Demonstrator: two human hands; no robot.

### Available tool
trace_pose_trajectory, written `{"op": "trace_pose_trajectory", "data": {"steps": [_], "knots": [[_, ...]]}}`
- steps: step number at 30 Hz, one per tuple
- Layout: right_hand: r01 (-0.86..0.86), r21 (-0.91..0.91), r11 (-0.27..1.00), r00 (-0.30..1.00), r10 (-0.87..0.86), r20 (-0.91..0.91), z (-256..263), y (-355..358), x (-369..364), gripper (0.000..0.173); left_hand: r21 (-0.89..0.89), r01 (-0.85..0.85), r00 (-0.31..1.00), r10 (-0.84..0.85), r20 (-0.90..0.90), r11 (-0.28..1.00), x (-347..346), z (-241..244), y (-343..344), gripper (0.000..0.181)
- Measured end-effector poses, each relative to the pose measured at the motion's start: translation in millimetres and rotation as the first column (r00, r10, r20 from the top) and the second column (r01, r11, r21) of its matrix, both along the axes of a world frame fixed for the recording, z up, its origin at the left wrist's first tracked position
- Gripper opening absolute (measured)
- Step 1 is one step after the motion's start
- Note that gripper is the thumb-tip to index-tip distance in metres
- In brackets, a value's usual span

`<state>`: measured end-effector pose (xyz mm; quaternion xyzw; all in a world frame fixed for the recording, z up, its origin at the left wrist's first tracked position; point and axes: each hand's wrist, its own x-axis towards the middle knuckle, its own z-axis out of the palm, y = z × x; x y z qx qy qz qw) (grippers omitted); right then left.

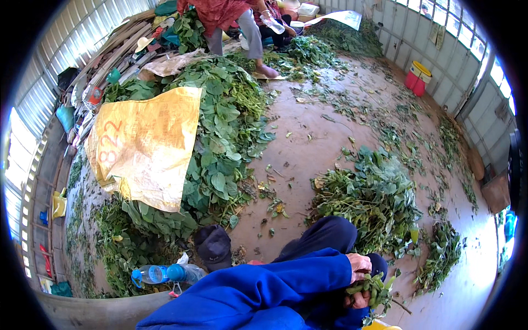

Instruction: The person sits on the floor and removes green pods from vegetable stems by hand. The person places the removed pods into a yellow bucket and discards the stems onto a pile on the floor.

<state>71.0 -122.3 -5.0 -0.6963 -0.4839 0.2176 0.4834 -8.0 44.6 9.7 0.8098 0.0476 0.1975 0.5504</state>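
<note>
My left hand (359, 267), at the end of a blue sleeve, has its fingers curled against the green pods at the top of a small leafy bean plant (377, 288). Just below it, my right hand (358, 300) grips the same plant, whose bare stem points to the lower right. The fingertips of both hands are partly hidden by pods and leaves. Beyond my knees lies a heap of podded bean plants (367, 198). Part of a yellow container (380, 326) shows below my hands at the bottom edge.
A large heap of leafy plants (222, 136) lies at left, partly under a yellow woven sack (148, 144). Near me are a dark cap (213, 247) and plastic bottles (154, 274). Two people (231, 20) are at the far end. A red and yellow bucket (417, 78) stands by the right wall.
</note>
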Motion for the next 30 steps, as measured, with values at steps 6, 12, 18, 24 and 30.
{"op": "trace_pose_trajectory", "data": {"steps": [6,12,18,24,30], "knots": [[0.0,-0.027,1.0,1.0,-0.001,-0.03,-4,-5,1,0.024,0.048,-0.17,0.985,0.169,0.013,0.984,8,-14,-14,0.015],[0.032,-0.013,0.999,0.994,-0.033,-0.108,-8,-11,6,0.025,0.038,-0.109,0.981,0.114,-0.156,0.993,-2,-1,-13,0.018],[0.061,-0.006,0.998,0.947,-0.06,-0.315,-10,-9,7,0.025,-0.123,-0.05,0.991,0.034,-0.13,0.991,-3,-11,-8,0.013],[0.087,-0.084,0.993,0.891,-0.115,-0.44,-6,-15,8,0.027,0.002,-0.059,0.996,0.059,-0.062,0.998,0,-1,-11,0.011],[0.048,-0.071,0.996,0.958,-0.066,-0.278,-4,-8,1,0.03,0.481,-0.061,0.94,0.213,-0.268,0.875,-8,29,-18,0.027]]}}
